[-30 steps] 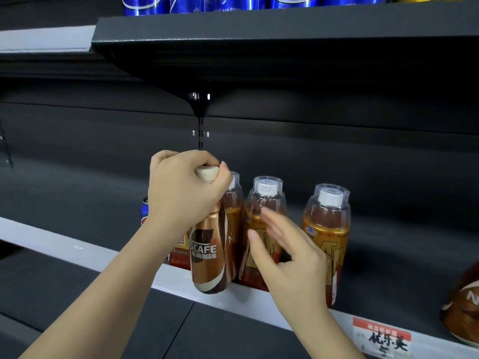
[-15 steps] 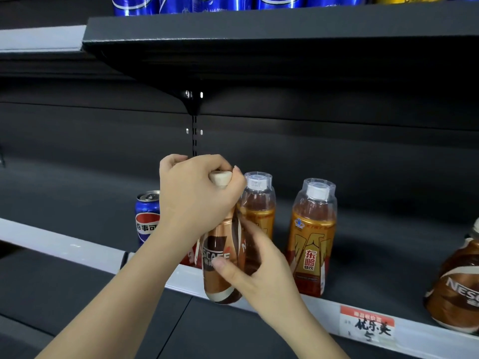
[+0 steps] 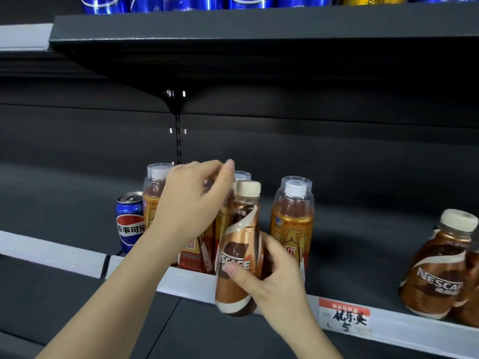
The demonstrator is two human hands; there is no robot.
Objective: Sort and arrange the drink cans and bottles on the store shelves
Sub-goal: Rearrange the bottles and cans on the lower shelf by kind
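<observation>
1. 2 bare forearms reach up from the bottom edge of the view, with no sleeves in sight.
2. The left hand wears no glove, ring or watch.
3. The right hand is also bare, with short, plain, unpainted fingernails.
4. Both wrists are uncovered, without bands or bracelets.

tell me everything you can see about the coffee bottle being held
The coffee bottle is a small plastic bottle in a glossy brown, copper and cream wrap with a partly hidden white brand name and a cream screw cap. It is upright, tilted slightly, in front of the shelf edge. The right hand grips its lower body; the left hand is beside its neck.
</observation>
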